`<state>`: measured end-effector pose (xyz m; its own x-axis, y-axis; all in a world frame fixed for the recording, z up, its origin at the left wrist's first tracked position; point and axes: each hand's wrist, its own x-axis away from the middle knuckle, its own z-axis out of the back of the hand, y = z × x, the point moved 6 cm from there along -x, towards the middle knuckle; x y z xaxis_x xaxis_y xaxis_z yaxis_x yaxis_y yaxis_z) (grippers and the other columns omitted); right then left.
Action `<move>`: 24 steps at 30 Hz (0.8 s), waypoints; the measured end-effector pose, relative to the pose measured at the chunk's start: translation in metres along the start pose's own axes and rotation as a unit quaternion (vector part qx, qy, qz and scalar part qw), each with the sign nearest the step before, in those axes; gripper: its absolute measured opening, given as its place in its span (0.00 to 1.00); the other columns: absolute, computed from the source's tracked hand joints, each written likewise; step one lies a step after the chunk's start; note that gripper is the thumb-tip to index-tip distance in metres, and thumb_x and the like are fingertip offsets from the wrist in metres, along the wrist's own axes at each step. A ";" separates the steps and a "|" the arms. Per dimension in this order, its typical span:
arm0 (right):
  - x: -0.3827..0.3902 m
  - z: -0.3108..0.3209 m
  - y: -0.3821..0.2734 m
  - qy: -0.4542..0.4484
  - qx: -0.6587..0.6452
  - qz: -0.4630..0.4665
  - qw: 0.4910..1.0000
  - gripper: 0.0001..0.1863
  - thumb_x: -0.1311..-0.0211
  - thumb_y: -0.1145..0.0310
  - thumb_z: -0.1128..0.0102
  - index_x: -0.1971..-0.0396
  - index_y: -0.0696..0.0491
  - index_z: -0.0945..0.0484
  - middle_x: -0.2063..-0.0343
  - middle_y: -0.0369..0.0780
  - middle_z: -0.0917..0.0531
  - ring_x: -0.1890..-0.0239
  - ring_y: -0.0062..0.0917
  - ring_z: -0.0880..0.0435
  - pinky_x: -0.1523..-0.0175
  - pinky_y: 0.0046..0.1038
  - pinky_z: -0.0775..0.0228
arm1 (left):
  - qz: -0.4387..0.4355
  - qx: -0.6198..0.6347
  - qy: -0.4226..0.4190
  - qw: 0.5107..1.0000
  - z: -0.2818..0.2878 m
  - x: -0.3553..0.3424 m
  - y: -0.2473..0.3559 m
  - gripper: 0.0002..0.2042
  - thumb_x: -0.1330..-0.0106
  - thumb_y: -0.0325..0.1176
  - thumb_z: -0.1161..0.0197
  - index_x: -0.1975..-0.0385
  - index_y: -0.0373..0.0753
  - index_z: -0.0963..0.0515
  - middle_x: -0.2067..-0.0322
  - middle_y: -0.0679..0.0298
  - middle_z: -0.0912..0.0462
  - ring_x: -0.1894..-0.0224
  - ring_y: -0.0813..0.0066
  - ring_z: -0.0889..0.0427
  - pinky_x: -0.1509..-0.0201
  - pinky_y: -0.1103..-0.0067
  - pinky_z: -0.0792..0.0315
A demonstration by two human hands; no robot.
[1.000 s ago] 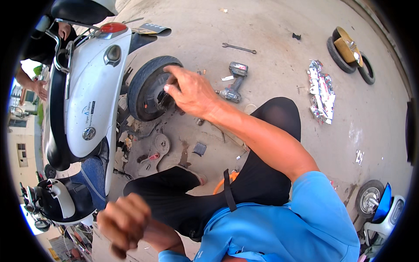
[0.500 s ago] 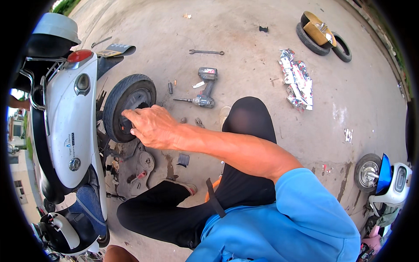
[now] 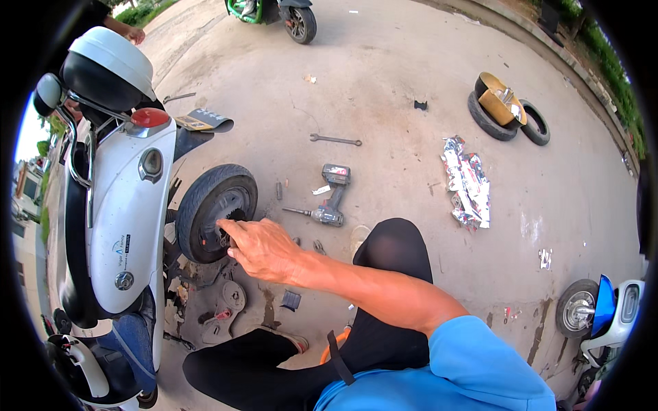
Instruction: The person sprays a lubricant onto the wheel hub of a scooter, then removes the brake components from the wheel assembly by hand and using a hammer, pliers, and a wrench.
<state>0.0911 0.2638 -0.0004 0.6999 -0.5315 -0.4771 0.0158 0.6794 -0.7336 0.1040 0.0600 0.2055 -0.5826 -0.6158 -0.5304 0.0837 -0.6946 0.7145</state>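
While small lettering (image 3: 123, 251) marks the side of the white scooter (image 3: 110, 198), your right hand (image 3: 266, 251) is at the wheel (image 3: 211, 218) by its rear. This wheel has a black tyre (image 3: 191, 214) and a grey hub (image 3: 221, 201). Your fingers (image 3: 236, 234) bend before the hub; one cannot tell whether they grasp something, nor your left hand's state. Unlike half a second ago, a green-framed bike (image 3: 281, 15) shows at the top.
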 end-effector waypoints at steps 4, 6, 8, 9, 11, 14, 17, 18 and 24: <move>0.001 -0.001 0.008 -0.012 -0.010 -0.021 1.000 0.26 0.34 0.69 0.38 0.39 0.60 0.31 0.63 0.50 0.15 0.59 0.50 0.15 0.55 0.48 0.26 | 0.023 -0.001 0.009 1.000 -0.003 0.002 -0.012 0.11 0.27 0.34 0.46 0.73 0.38 0.32 0.83 0.61 0.24 0.85 0.70 0.27 0.84 0.75 0.39; 0.001 -0.001 0.008 -0.014 -0.010 -0.023 1.000 0.25 0.34 0.69 0.38 0.39 0.59 0.31 0.62 0.50 0.14 0.59 0.50 0.15 0.55 0.49 0.26 | 0.026 -0.003 0.012 1.000 -0.002 0.003 -0.016 0.11 0.27 0.34 0.46 0.73 0.38 0.32 0.83 0.61 0.24 0.85 0.70 0.27 0.84 0.75 0.39; 0.000 -0.001 0.006 -0.030 0.000 -0.030 0.999 0.26 0.34 0.69 0.38 0.38 0.59 0.31 0.62 0.50 0.14 0.59 0.50 0.16 0.55 0.49 0.26 | 0.033 -0.002 0.016 0.999 0.000 0.004 -0.017 0.11 0.27 0.34 0.46 0.72 0.38 0.32 0.83 0.61 0.24 0.84 0.70 0.27 0.84 0.75 0.39; 0.000 -0.002 0.007 -0.030 0.001 -0.030 0.999 0.26 0.34 0.69 0.38 0.38 0.59 0.31 0.62 0.50 0.14 0.59 0.50 0.16 0.55 0.49 0.26 | 0.034 -0.002 0.019 0.999 0.000 0.005 -0.017 0.11 0.27 0.35 0.46 0.72 0.38 0.32 0.83 0.60 0.24 0.84 0.69 0.27 0.83 0.75 0.39; 0.000 -0.004 0.011 -0.024 0.002 -0.021 0.999 0.26 0.34 0.69 0.38 0.38 0.59 0.32 0.63 0.50 0.14 0.59 0.50 0.15 0.55 0.49 0.26 | 0.035 -0.003 0.024 0.999 0.001 0.005 -0.019 0.11 0.27 0.35 0.46 0.72 0.38 0.32 0.82 0.60 0.24 0.84 0.69 0.27 0.83 0.74 0.39; 0.000 -0.002 0.012 -0.051 -0.001 -0.046 0.998 0.27 0.34 0.69 0.38 0.37 0.59 0.32 0.63 0.50 0.14 0.59 0.49 0.15 0.55 0.48 0.26 | 0.048 -0.004 0.028 0.998 0.001 0.004 -0.022 0.11 0.27 0.35 0.46 0.72 0.38 0.32 0.82 0.60 0.24 0.84 0.69 0.26 0.83 0.74 0.39; 0.001 -0.005 0.010 -0.045 -0.007 -0.041 0.998 0.27 0.33 0.69 0.38 0.36 0.59 0.32 0.63 0.49 0.14 0.59 0.49 0.15 0.55 0.49 0.26 | 0.068 -0.007 0.030 0.997 -0.001 0.005 -0.026 0.11 0.27 0.35 0.46 0.71 0.38 0.32 0.82 0.59 0.23 0.83 0.68 0.26 0.82 0.74 0.38; 0.001 -0.008 0.011 -0.046 -0.006 -0.039 0.998 0.28 0.33 0.68 0.39 0.35 0.59 0.33 0.63 0.49 0.14 0.60 0.50 0.15 0.55 0.49 0.26 | 0.073 -0.006 0.032 0.997 -0.001 0.005 -0.026 0.11 0.27 0.35 0.46 0.71 0.38 0.32 0.82 0.59 0.23 0.83 0.68 0.26 0.82 0.73 0.38; -0.002 -0.006 0.008 -0.047 -0.005 -0.033 0.998 0.27 0.33 0.68 0.39 0.36 0.59 0.33 0.61 0.51 0.14 0.59 0.51 0.15 0.54 0.50 0.25 | 0.095 -0.006 0.040 0.995 0.000 0.004 -0.026 0.11 0.27 0.36 0.46 0.70 0.38 0.32 0.81 0.58 0.23 0.83 0.67 0.26 0.81 0.73 0.38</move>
<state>0.0857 0.2676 -0.0080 0.7619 -0.5249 -0.3795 0.0580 0.6388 -0.7672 0.0996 0.0760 0.1851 -0.4885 -0.7637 -0.4221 0.1962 -0.5674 0.7997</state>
